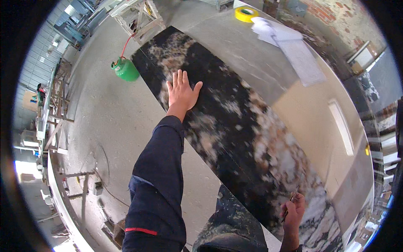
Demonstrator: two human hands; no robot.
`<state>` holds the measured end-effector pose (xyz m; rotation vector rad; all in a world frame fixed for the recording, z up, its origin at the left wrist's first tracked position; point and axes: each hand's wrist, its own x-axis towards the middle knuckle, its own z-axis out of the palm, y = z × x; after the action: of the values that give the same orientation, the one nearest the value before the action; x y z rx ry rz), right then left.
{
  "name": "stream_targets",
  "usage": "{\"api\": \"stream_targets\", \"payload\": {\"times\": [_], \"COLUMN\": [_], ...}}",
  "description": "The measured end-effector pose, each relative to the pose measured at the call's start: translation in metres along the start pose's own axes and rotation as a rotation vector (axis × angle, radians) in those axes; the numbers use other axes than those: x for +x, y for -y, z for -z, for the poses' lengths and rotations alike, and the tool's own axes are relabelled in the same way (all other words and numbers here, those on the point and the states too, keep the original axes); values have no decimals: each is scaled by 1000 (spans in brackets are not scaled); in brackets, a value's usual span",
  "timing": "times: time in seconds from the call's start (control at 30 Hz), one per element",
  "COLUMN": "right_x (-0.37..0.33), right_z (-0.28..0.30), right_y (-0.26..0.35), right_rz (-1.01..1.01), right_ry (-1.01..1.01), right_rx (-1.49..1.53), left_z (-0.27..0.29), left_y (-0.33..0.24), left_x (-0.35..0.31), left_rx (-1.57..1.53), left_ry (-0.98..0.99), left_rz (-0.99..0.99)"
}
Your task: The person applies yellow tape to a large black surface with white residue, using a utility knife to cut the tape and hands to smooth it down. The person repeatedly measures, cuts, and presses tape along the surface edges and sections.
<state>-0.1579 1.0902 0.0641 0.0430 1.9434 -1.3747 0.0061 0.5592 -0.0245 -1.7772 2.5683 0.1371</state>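
Observation:
A long polished stone slab, black with white and rust-brown patches, stretches diagonally in front of me. My left hand lies flat on its far part, fingers spread, near the left edge. Close to the near end, my right hand is closed around a small, thin, dark tool whose kind I cannot make out. It is held just above or against the slab's surface; contact cannot be told.
A green gas cylinder with a red hose stands on the floor beyond the slab's left edge. Yellow tape roll, white foam sheets and a pale strip lie on the table to the right. A trestle stands at the far end.

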Motion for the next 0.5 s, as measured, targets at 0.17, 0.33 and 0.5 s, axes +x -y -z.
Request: {"api": "stream_targets", "payload": {"times": [0.17, 0.33, 0.5], "right_x": [49, 59, 80], "right_z": [-173, -308, -439], "right_y": [73, 141, 186], "right_rz": [-3, -96, -88], "right_ry": [175, 240, 151], "right_rx": [109, 177, 312], "left_z": [8, 19, 25], "left_y": [96, 190, 249], "left_x": [135, 246, 358], "left_rx": [16, 16, 13], "left_ry": [-20, -7, 4], "left_rz": [-20, -19, -142]}}
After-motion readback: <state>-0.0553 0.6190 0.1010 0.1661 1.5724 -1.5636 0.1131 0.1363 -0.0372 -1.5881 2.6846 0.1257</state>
